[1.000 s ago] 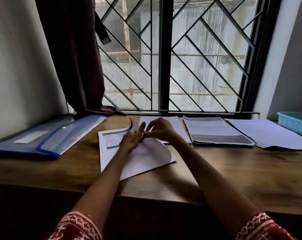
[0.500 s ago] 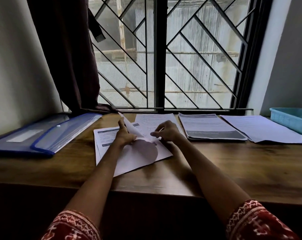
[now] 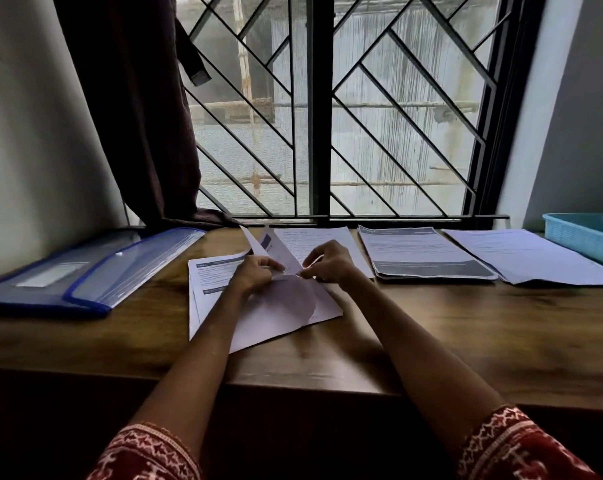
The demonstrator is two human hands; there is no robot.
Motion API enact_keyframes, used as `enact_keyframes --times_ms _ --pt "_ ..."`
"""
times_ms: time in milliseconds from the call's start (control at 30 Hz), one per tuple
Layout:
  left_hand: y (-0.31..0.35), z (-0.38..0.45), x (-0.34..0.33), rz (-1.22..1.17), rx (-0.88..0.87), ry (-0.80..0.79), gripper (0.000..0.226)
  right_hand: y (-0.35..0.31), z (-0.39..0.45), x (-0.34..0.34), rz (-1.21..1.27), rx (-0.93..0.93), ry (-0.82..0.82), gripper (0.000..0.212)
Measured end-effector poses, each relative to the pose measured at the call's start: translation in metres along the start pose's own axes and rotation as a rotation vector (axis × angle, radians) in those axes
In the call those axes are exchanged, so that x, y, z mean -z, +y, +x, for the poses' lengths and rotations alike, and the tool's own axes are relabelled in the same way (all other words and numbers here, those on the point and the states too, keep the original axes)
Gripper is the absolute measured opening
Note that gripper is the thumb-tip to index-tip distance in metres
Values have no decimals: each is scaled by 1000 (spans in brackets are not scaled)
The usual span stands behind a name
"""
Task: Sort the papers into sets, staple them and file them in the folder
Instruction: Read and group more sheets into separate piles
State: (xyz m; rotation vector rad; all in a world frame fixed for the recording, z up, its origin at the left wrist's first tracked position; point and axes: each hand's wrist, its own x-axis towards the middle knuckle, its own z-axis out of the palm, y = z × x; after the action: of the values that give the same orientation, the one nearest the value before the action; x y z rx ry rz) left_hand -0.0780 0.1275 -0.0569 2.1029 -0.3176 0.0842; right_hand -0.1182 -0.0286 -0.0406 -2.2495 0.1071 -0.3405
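Head view: our left hand (image 3: 257, 271) and right hand (image 3: 329, 261) pinch a lifted sheet (image 3: 258, 244) off the near stack (image 3: 217, 289); we should peel slowly, keeping lower pages flat.

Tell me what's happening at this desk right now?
A person is leafing through a loose stack of papers on the wooden desk. The left hand holds up a curled sheet, and the right hand pinches at the page edges beside it. Three more paper piles lie in a row by the window; the middle one is a printed set. The blue folder lies at the left and a teal basket at the far right. No stapler is in view.
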Motion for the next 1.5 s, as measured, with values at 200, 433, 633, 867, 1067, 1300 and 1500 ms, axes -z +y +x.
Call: enact_keyframes --times_ms 200,433,633,867,1067,1300,1500 --pt "-4 6 0 -44 60 3 27 -7 0 -2 112 47 32 18" --pt "-6 12 4 -132 98 7 46 -17 -7 -10 439 164 -285 24" --pt "-9 14 5 -105 134 13 33 -7 4 -7 84 120 -39 20" --pt "-6 12 0 -129 144 72 31 7 5 -5 -267 59 -9 25" --pt "-7 13 -3 -54 114 130 35 4 3 -7 40 -33 41 26" --pt "-3 9 -1 70 74 235 47 -2 0 -6 200 -70 32 25" --pt "-9 14 -2 106 -31 141 17 -2 1 -7 78 31 41 23"
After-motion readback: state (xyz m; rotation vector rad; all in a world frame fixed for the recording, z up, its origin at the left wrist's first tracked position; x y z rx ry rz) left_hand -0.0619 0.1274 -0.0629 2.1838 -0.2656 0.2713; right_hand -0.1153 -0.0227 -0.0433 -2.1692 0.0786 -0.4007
